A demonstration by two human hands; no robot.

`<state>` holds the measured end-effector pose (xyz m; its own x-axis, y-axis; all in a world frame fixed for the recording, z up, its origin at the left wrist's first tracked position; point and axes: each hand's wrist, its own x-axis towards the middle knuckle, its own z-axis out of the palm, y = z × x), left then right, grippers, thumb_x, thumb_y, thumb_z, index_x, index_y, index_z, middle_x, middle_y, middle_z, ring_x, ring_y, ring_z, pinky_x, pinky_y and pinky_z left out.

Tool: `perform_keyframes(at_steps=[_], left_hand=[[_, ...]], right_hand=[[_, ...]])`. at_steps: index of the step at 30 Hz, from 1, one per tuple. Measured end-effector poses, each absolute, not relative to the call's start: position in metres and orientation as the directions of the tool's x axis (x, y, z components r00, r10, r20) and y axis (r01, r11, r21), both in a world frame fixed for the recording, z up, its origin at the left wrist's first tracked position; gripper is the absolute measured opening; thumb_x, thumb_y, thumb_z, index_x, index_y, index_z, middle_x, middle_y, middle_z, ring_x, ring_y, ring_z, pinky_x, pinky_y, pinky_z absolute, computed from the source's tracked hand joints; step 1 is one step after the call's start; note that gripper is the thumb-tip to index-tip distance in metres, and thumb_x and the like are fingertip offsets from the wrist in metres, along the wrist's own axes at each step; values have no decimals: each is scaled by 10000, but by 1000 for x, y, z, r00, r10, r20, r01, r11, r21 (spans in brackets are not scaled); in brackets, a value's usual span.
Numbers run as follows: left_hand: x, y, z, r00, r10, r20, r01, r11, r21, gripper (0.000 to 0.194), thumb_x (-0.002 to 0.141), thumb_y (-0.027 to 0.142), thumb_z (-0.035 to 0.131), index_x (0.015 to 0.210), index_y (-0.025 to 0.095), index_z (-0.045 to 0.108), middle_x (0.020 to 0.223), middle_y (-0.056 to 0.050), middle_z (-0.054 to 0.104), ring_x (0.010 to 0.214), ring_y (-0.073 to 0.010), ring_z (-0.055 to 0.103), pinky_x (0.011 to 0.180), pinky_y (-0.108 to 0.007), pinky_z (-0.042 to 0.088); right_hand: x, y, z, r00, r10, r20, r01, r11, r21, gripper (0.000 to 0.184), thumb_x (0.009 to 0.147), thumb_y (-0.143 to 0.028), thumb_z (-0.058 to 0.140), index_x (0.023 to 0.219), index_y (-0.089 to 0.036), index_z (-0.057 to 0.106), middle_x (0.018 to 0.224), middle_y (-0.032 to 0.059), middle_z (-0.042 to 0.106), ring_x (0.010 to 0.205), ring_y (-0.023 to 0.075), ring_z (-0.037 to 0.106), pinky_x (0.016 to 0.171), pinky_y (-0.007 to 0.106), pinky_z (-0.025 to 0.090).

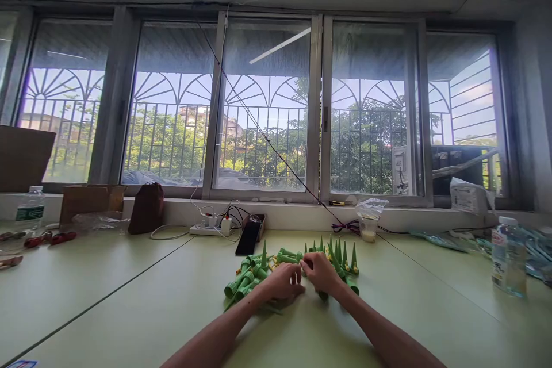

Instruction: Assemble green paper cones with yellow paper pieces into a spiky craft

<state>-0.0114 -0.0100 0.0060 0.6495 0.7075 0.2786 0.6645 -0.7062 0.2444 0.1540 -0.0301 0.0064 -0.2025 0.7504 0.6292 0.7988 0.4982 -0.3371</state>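
Observation:
A heap of green plastic cone-shaped spikes (250, 279) with small yellow parts lies on the pale green table (129, 299). Several spikes (340, 253) stand upright, points up, at the heap's right end. My left hand (282, 283) rests on the heap with its fingers curled. My right hand (321, 273) touches it from the right, fingers pinched around a small piece that I cannot make out. The two hands meet above the middle of the heap.
A black phone (249, 237) and a white power strip (209, 229) with cables lie behind the heap. Water bottles stand at the far left (29, 213) and right (509, 264). A cardboard box (90, 200), a dark red pouch (146, 208) and a plastic cup (369, 224) line the window sill.

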Motion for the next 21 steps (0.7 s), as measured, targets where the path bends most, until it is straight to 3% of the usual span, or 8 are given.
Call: perform_keyframes(at_steps=[6, 13, 21], left_hand=[[-11, -11, 4, 620, 726, 299, 702, -683, 203, 176, 724, 337, 630, 802, 181, 654, 861, -40, 689, 809, -196, 598, 728, -267, 421], [-9, -9, 1, 613, 704, 358, 703, -693, 160, 174, 819, 243, 490, 700, 167, 591, 772, -44, 635, 728, -160, 544, 692, -262, 378], [-5, -13, 7, 591, 659, 465, 641, -734, 226, 195, 838, 201, 461, 657, 162, 524, 696, -26, 567, 685, -142, 489, 664, -251, 342]], right_hand=[[157, -30, 10, -132, 753, 644, 823, 445, -352, 265, 857, -229, 492, 652, -138, 634, 601, 23, 600, 562, 104, 459, 533, 217, 231], [158, -29, 10, -93, 737, 669, 834, 425, -352, 282, 874, -227, 479, 639, -141, 609, 590, 20, 587, 550, 102, 455, 536, 219, 239], [156, -32, 11, -112, 725, 680, 813, 460, -357, 251, 864, -213, 487, 662, -141, 617, 600, 16, 596, 562, 102, 479, 545, 214, 251]])
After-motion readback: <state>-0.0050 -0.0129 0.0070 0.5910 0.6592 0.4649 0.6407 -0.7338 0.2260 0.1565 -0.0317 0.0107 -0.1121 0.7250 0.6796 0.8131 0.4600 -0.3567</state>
